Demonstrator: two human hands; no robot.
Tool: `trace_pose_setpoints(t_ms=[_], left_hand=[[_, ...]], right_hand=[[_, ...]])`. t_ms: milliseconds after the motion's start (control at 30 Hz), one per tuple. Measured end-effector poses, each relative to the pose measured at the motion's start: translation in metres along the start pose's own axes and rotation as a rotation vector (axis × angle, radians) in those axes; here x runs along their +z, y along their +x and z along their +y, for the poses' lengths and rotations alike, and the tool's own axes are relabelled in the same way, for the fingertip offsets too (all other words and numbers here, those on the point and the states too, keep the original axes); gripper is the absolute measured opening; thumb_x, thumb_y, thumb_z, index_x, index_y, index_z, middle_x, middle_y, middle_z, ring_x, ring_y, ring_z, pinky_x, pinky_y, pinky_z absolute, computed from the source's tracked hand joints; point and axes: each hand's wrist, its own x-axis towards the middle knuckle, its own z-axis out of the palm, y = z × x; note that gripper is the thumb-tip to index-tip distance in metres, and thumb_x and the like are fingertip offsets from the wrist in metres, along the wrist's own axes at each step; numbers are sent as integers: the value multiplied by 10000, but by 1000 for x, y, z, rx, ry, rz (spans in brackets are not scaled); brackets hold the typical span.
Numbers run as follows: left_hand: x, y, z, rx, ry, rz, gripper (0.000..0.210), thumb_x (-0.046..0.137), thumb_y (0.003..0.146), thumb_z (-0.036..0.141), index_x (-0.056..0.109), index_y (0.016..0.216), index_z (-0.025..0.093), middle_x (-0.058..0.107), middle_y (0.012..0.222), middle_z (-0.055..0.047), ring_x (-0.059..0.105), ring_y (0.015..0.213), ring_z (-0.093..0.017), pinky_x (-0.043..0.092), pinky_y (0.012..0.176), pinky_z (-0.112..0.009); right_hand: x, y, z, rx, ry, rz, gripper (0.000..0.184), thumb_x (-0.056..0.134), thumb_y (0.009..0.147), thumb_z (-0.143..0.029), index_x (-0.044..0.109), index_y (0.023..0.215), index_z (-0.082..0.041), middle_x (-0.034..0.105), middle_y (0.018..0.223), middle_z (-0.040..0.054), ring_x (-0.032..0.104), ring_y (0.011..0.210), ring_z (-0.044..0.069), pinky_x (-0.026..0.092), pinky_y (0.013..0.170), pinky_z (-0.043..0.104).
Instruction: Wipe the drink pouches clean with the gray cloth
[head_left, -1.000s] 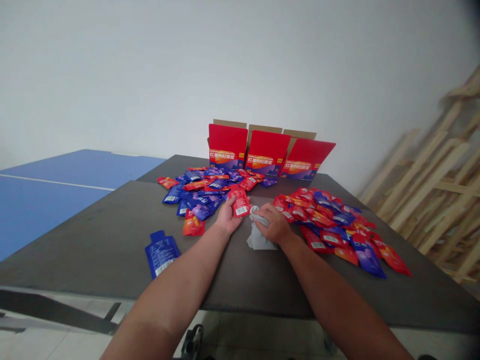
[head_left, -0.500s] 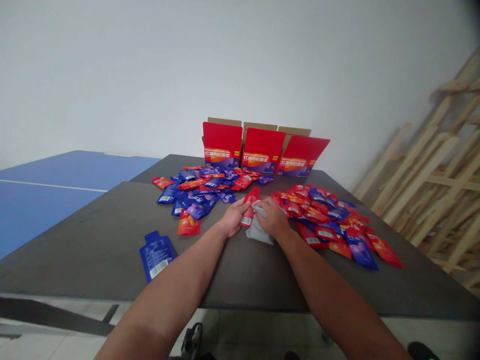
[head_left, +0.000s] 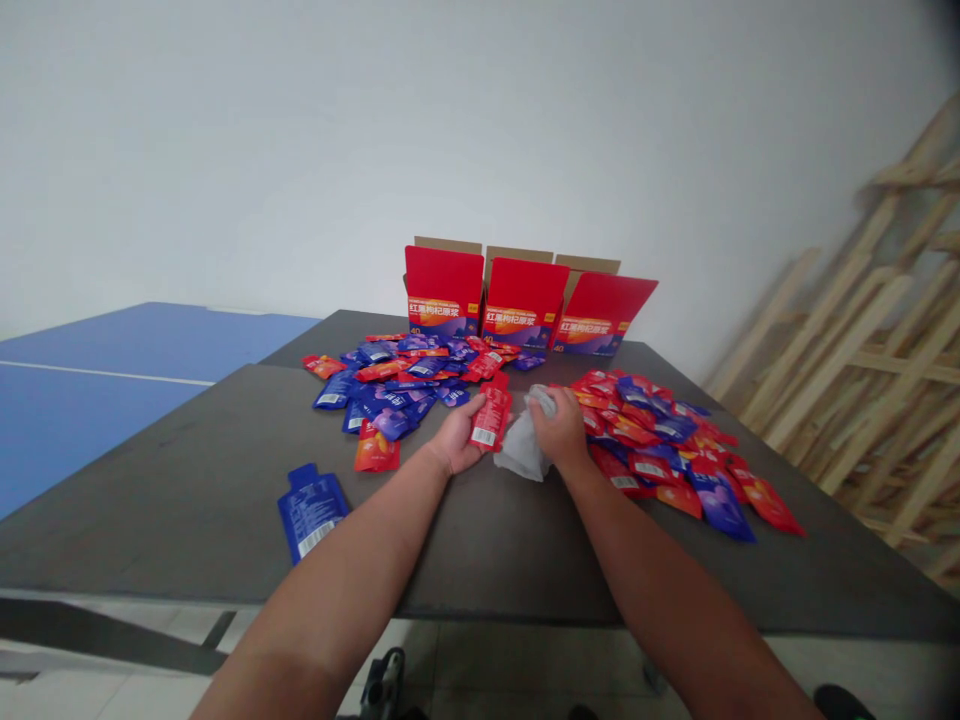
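Observation:
My left hand [head_left: 459, 440] grips a red pouch [head_left: 492, 415] by its left side, its barcode face turned up toward me. Just right of it, my right hand [head_left: 561, 428] is closed on a grey cloth [head_left: 523, 448] that hangs down to the left. A narrow gap separates cloth and pouch. To the left lies a mixed pile of blue and red pouches [head_left: 409, 375]. Another such pile [head_left: 649, 425] spreads out beyond my right hand. A single blue pouch [head_left: 311, 510] rests near my left forearm.
Three red boxes with raised flaps, a left one [head_left: 445, 290], a middle one [head_left: 523, 305] and a right one [head_left: 600, 312], stand in a row at the back of the dark table [head_left: 510, 560]. A blue table [head_left: 112, 400] adjoins on the left. Wooden frames [head_left: 870, 370] lean at the right.
My right hand has drawn the cloth away to the right, off the red pouch. My left hand has shifted slightly left with the pouch, which now shows more of its face.

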Motion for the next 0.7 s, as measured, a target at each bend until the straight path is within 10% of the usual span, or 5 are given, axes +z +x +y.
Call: trace_pose_setpoints(t_ms=[300,700], left_hand=[[-1,0,5,-50,-78,-51,475,406,918,478,660,994,83,695,826,-129,670,738,-218,517,679,-317],[5,-5,-7,-166,50,-81,407,470,919,410,644,1105,92,714,994,-129,686,873,-225,471,884,-339]], right_hand=[[0,-16,-28,-637,131,-566,286,574,803,-153,670,1055,-249,674,1106,40,612,1012,195,485,916,381],[6,-9,-13,-274,-54,-250,323,515,829,-149,675,1106,-195,658,1103,83,581,1034,221,474,937,383]])
